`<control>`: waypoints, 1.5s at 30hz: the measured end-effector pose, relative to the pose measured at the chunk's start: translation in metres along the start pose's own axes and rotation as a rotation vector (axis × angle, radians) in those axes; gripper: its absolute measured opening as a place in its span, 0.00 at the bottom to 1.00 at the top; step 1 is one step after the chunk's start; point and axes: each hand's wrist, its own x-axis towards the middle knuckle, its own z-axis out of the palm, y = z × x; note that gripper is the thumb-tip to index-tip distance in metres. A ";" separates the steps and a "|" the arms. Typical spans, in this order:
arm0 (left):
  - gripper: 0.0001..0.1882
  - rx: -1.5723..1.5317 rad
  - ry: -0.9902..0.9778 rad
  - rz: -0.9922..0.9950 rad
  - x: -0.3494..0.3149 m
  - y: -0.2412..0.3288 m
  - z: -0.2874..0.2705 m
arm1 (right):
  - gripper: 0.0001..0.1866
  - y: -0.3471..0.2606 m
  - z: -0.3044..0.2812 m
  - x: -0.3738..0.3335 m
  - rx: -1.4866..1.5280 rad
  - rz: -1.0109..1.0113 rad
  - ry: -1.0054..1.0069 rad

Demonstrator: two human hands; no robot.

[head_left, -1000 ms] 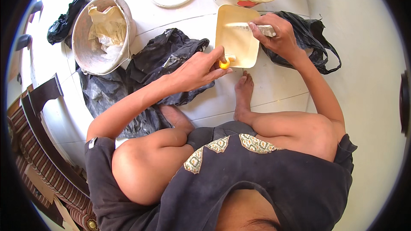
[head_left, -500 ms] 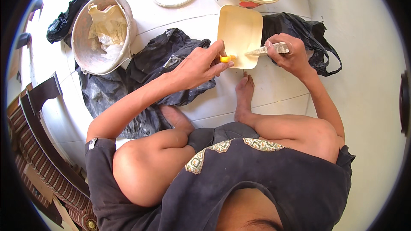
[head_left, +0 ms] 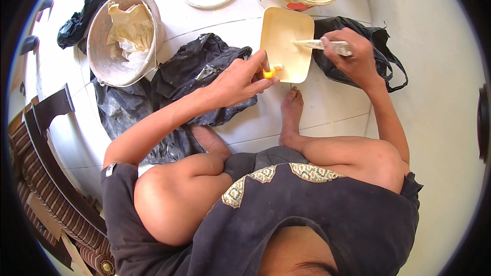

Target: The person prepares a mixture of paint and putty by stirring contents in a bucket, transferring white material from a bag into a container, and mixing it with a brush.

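My left hand (head_left: 250, 75) pinches a small bright yellow piece with a pale end (head_left: 269, 73) over the near left edge of a cream rectangular tray (head_left: 302, 74). Just what kind of thing this is, I cannot tell; the fingers cover part of it. In my right hand (head_left: 357, 53) is a smeared putty knife (head_left: 338, 47), its handle wrapped by the fingers. The knife's blade points left over the right half of the tray. Smooth cream-coloured paste (head_left: 286, 33) appears to coat the tray's inside.
Beyond the tray stands an open bucket (head_left: 299, 0), with a round lid (head_left: 211, 4) left of it. A dirty pail (head_left: 156, 36) holds crumpled wrapping. Black plastic bags (head_left: 199, 66) lie left, and another bag (head_left: 332, 64) right. A striped wooden chair (head_left: 66, 174) is at far left.
My right hand has moved slightly away from me and to the right. The putty knife's blade has shifted to a farther part of the tray. My left hand stays nearly in place.
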 end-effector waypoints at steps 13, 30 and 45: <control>0.19 -0.099 0.075 0.009 0.008 -0.004 0.001 | 0.08 -0.012 -0.036 0.001 0.062 0.233 0.047; 0.19 -0.004 0.057 -0.063 0.012 0.002 -0.022 | 0.09 -0.005 -0.029 -0.004 0.143 0.320 0.036; 0.26 0.069 0.271 0.031 0.021 -0.005 -0.026 | 0.12 0.001 -0.041 0.001 0.157 0.371 0.083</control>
